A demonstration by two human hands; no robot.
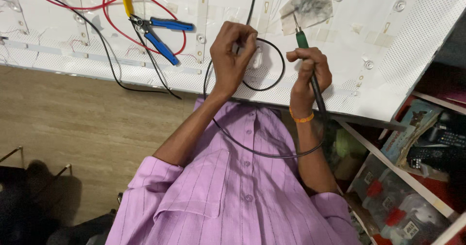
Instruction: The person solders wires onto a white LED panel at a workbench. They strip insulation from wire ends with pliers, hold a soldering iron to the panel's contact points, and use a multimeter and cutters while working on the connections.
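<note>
Gripping a green-handled soldering iron [305,56], the right hand [309,73] is fisted around it, tip up over the white panel [369,26]. Just beside it, the left hand [232,51] pinches a black wire [272,51]. Blue pliers [162,34] lie beyond that hand's outer side.

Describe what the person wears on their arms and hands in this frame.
Both hands are bare: left hand, right hand. The right wrist carries an orange thread band. A purple striped shirt with buttons has its sleeves rolled above the elbows. No gloves, rings or watch show.
</note>
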